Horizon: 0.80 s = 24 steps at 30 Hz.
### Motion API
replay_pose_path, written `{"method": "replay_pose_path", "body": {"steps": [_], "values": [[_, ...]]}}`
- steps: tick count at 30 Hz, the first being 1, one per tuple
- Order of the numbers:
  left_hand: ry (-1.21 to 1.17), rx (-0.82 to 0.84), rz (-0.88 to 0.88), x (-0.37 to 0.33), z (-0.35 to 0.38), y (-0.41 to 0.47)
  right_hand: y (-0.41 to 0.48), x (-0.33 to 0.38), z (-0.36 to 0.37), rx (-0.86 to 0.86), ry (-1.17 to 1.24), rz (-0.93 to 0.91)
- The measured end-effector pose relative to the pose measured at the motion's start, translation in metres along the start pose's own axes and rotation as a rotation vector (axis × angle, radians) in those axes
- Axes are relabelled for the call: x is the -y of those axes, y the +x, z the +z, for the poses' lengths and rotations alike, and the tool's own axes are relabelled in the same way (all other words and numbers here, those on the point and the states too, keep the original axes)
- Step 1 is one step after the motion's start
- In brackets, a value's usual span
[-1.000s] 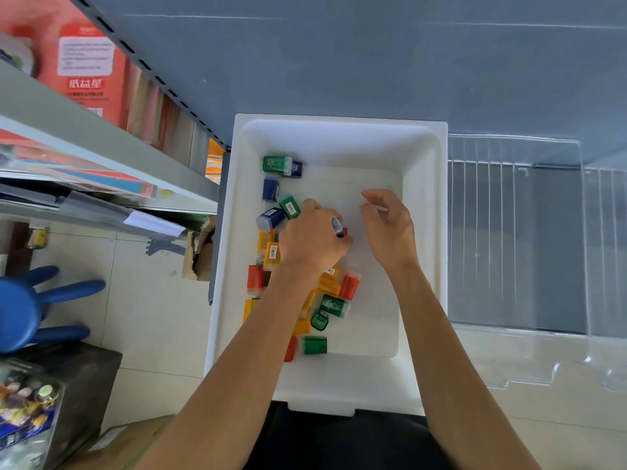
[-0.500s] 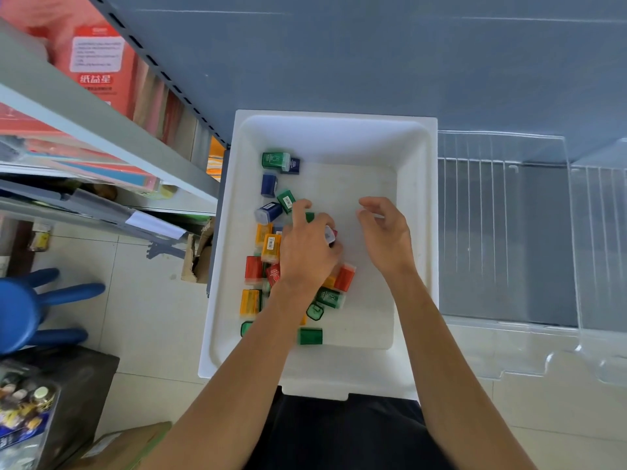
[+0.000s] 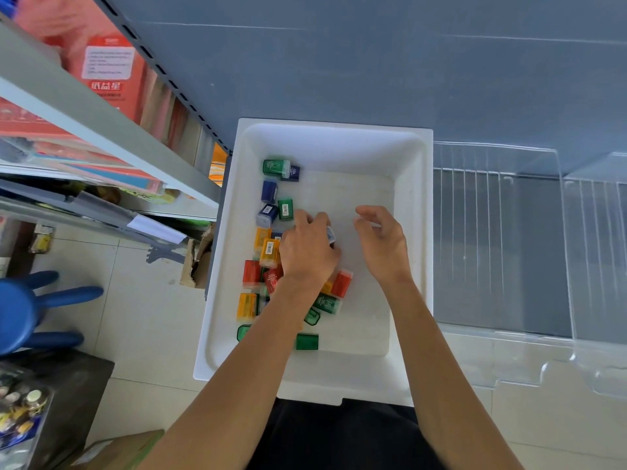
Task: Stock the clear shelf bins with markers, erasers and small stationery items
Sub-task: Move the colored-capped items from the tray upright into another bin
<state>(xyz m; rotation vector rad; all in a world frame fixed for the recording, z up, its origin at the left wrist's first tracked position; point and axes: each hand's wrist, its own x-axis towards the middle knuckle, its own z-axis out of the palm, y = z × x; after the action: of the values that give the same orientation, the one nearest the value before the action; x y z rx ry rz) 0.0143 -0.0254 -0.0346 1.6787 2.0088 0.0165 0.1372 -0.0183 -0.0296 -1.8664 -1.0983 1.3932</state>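
Grey shelf (image 3: 373, 79) — white bin (image 3: 339, 137), clear bins (image 3: 502, 320)

White tray (image 3: 410, 252): rectangular, open-topped, its right rim beside the clear bin.
Small stationery items (image 3: 269, 252): little green, blue, orange and red blocks, some barcoded, lying scattered along the tray's left half.
Clear bin (image 3: 502, 239): transparent plastic with a ribbed wall, standing right of the tray.
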Motion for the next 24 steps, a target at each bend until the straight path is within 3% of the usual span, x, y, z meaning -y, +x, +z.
{"method": "replay_pose_path", "body": {"steps": [5,8,14,18,24], "values": [[-0.194,-0.051,0.291,0.017,0.009,-0.008,0.006,0.003,0.002,0.019,0.023,0.005],[-0.262,-0.053,0.344,0.018,0.016,-0.013,0.009,0.008,0.005,0.035,0.031,-0.005],[-0.312,-0.008,0.265,0.005,0.028,-0.007,0.013,0.01,0.004,0.015,0.007,-0.011],[-0.25,-0.029,0.1,0.001,0.029,-0.003,0.011,0.007,0.002,-0.019,0.004,0.007],[-0.103,0.015,0.018,-0.008,0.016,0.0,0.01,0.007,0.001,-0.022,0.016,0.046]]}}
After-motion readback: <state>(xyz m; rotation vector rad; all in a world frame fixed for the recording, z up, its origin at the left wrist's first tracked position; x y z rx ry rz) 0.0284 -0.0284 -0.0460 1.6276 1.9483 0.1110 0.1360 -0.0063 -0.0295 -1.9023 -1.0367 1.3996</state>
